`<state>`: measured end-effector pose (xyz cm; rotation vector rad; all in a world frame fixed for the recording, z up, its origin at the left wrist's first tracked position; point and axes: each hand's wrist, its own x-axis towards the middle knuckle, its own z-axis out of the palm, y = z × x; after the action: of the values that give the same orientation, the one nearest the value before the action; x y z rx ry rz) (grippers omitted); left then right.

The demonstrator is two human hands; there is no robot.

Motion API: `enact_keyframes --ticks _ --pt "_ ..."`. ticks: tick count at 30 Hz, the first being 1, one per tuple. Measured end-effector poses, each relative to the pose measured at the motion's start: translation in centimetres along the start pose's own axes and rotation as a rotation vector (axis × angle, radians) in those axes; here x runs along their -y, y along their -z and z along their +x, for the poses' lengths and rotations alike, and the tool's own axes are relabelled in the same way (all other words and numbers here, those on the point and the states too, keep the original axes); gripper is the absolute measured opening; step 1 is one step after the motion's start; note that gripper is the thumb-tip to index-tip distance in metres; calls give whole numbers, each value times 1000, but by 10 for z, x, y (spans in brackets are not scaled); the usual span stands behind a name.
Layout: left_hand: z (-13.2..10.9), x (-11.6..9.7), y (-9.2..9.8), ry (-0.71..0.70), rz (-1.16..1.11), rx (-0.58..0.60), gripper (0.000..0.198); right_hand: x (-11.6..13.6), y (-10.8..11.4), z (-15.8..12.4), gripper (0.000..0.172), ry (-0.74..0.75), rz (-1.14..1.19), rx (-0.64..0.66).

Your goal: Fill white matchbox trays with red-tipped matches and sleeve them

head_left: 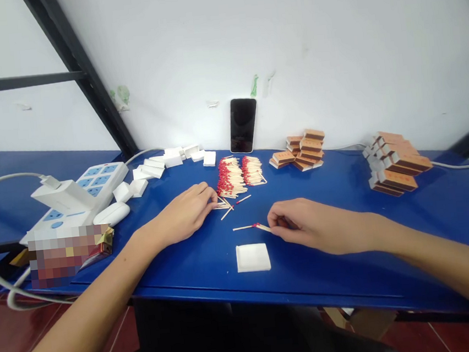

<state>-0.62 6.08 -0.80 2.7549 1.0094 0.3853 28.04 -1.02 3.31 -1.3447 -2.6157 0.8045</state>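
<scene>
My left hand (188, 212) rests on the blue table (349, 242), its fingers closed around a few loose matches (224, 204) at the foot of a pile of red-tipped matches (238, 174). My right hand (305, 225) pinches a match (263, 227) by its wooden end, red tip pointing left, beside another single match (243, 228) lying on the table. A white inner matchbox tray (253, 257) lies in front, between my hands.
Several white trays (162, 163) lie at back left beside a power strip (83, 196) with a charger and cables. A black phone (243, 125) leans on the wall. Orange matchbox sleeves are stacked at back centre (301, 151) and right (395, 163).
</scene>
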Motion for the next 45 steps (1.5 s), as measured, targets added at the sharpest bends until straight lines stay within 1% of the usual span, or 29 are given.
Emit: enact_keyframes --ticks 3,5,8,11,14,17,19,21,23,25,27,30,31,33,35,36,39,40,42,45 --pt "-2 0 5 -81 -29 -9 25 7 1 1 26 16 44 37" --pt "-3 -2 7 -152 -21 -46 24 9 0 2 24 31 32 36" --pt "-5 -8 7 -241 -6 -149 20 16 -7 1 18 83 -66 -9" --pt "-6 -15 2 -264 -13 -215 19 29 -17 -2 11 131 -210 -54" --pt "-5 -22 -3 -217 -12 -210 19 43 -24 -3 11 158 -306 -58" --pt "-3 -26 -5 -140 1 -201 17 47 -23 0 11 165 -313 -35" --pt "-4 -28 -6 -87 -27 -192 17 42 -19 5 11 141 -249 -40" --pt "-4 -29 -6 -40 -98 -178 16 32 -15 12 8 115 -204 -84" --pt "-5 -29 -6 -6 -178 -181 16 21 -14 22 8 141 -212 -124" --pt "-7 -31 -5 10 -243 -226 17 11 -17 33 13 213 -237 -118" --pt "-12 -36 -4 18 -320 -287 18 6 -21 42 15 277 -282 -97" --pt "-25 -52 -2 85 -518 -353 18 5 -23 46 23 315 -374 -96" --pt "-30 -58 -3 114 -582 -362 23 5 -22 45 25 314 -388 -105" --pt "-39 -72 -4 128 -647 -357 29 4 -19 38 24 298 -358 -126" --pt "-45 -84 -5 127 -688 -335 25 1 -17 29 21 264 -276 -171" --pt "-46 -88 -6 134 -718 -331 22 -2 -17 24 23 247 -231 -197" --pt "-45 -97 -8 162 -809 -354 10 -8 -19 14 39 204 -132 -241" --pt "-44 -98 -9 163 -815 -353 7 -9 -19 11 39 190 -105 -245" --pt "-42 -98 -13 140 -767 -330 6 -8 -20 7 28 148 -18 -263" --pt "-44 -98 -20 99 -596 -307 11 -2 -21 3 11 76 201 -299"
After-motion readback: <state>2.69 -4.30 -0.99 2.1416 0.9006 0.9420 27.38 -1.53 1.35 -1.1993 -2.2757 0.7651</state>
